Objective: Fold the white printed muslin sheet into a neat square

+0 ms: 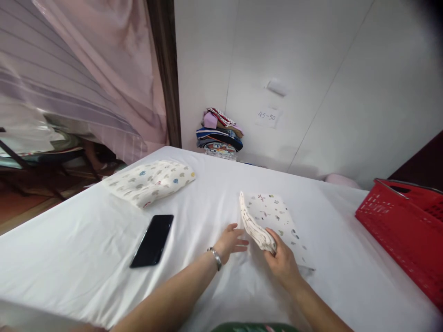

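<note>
My right hand (pixel 283 263) grips the near corner of a folded white printed cloth (pixel 273 214), with its thumb and fingers closed over the layers. The cloth's layered left edge is lifted off the table, while its patterned face slopes to the right. Just left of that edge is my left hand (pixel 232 240), open with fingers spread and nothing in it. A silver bracelet (pixel 215 258) circles the left wrist. Farther left a black phone (pixel 152 240) lies flat. Behind the phone rests another folded white cloth (pixel 152 181) with grey, blue and yellow prints.
A white sheet (pixel 197 286) with wrinkles covers the table. At the right edge stands a red plastic basket (pixel 398 230). Beyond the far edge, a stack of folded clothes (pixel 219 133) is against the white wall (pixel 214 55). Pink curtains (pixel 134 78) hang at left.
</note>
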A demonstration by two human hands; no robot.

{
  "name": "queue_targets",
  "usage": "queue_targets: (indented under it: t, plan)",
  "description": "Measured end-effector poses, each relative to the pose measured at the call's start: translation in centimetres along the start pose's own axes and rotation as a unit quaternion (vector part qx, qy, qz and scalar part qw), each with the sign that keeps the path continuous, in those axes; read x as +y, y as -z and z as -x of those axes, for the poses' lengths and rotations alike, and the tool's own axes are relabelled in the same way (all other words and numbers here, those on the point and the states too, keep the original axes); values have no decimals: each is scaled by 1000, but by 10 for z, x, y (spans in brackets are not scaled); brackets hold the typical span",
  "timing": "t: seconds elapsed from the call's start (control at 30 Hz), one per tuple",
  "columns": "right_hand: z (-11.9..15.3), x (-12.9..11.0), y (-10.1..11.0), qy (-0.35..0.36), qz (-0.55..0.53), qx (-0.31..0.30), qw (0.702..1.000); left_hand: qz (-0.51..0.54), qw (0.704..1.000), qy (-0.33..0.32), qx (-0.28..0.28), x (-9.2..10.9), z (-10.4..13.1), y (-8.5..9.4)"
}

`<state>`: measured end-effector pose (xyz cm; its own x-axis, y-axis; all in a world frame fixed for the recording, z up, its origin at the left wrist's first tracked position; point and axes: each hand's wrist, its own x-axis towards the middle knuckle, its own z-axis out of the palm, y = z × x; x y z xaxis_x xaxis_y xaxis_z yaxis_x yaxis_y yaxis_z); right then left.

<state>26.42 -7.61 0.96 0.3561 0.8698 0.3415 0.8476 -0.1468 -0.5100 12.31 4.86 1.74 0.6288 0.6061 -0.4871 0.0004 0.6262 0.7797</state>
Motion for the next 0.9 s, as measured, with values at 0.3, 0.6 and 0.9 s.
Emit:
queue_targets:
  t: [0.3, 0.6, 0.9]
  plan:
    - [-9, 1, 16, -30, -45, 68, 996, 74, 996, 38, -17, 26, -73, -21]
    - [5, 8, 16, -66, -99, 73, 990, 41, 995, 32, 81, 46, -140, -23]
    - [14, 18, 8, 42, -26, 66, 997, -59, 989, 0, 133, 52, -168, -12]
